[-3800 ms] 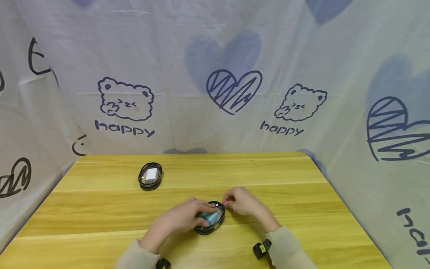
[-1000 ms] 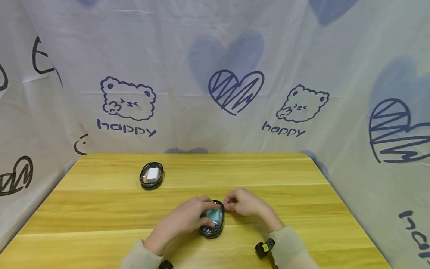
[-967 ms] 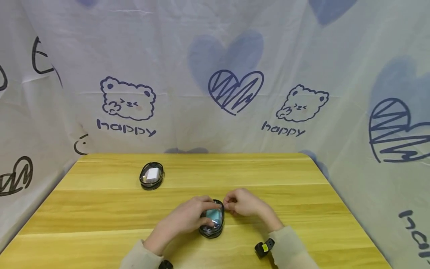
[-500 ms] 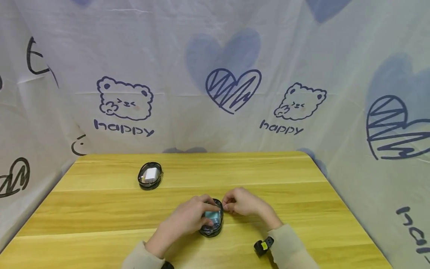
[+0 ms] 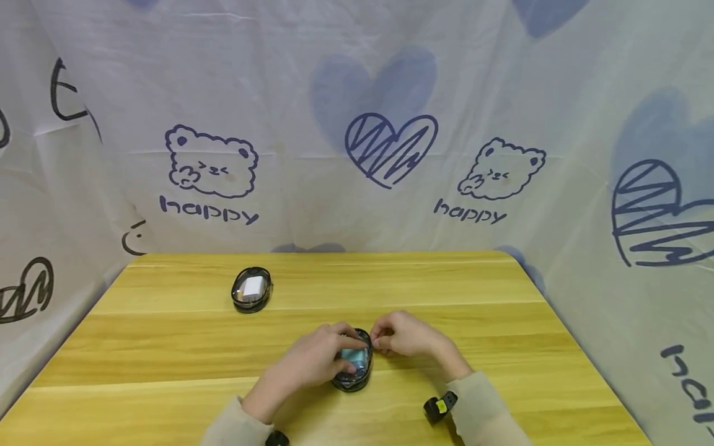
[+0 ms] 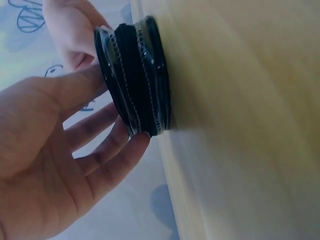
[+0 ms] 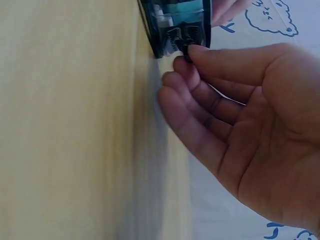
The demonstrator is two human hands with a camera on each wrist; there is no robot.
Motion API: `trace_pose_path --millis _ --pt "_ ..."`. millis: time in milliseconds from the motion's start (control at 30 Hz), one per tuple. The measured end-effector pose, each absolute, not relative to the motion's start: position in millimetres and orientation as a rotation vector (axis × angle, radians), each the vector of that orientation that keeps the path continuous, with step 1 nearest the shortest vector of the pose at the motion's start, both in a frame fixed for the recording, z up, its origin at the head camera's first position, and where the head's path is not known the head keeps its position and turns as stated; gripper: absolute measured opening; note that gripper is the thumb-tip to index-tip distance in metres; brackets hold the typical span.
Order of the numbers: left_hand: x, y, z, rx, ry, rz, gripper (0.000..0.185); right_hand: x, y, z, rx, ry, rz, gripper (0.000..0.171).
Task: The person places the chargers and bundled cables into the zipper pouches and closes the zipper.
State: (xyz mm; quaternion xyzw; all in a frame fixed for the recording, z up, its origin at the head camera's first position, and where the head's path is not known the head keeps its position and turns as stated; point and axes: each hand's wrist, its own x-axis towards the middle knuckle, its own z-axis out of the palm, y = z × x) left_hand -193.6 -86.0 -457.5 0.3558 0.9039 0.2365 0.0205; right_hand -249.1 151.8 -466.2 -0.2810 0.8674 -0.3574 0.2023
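Observation:
On the table in front of me, a small oval clear zip pouch (image 5: 353, 380) with black trim stands under my left hand (image 5: 312, 359). That hand grips the pouch's top and side between thumb and fingers. A teal item (image 5: 354, 357) shows through the clear cover. In the left wrist view, the pouch's black stitched side (image 6: 137, 75) faces the camera, edge on the table. At the pouch's far right end, my right hand (image 5: 404, 334) pinches a small black zipper pull (image 7: 187, 53) between thumb and forefinger. Zipper teeth (image 7: 175, 37) spread apart beside the pull.
A second oval clear pouch (image 5: 251, 303) with black trim lies at the back left, a white block (image 5: 254, 287) inside it. The wooden table (image 5: 167, 347) ends at a printed cloth (image 5: 301, 204) behind and at both sides.
Since the oldest frame, the pouch has turned more lengthwise, away from me, and my left hand has shifted with it. Over the last second both hands have hardly moved.

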Motion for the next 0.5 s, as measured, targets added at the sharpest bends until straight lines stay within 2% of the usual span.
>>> trace_pose_path --millis 167,333,500 --pt "-199 -92 -458 1.113 2.700 0.804 0.044 -251 155 -464 -0.816 2.409 -0.978 0.015" --pt "-204 -100 -458 1.038 2.661 0.897 0.053 -251 157 -460 -0.846 2.384 -0.953 0.032" --pt "-208 -108 -455 0.945 2.643 0.980 0.066 -249 155 -457 -0.798 2.353 -0.958 0.057"
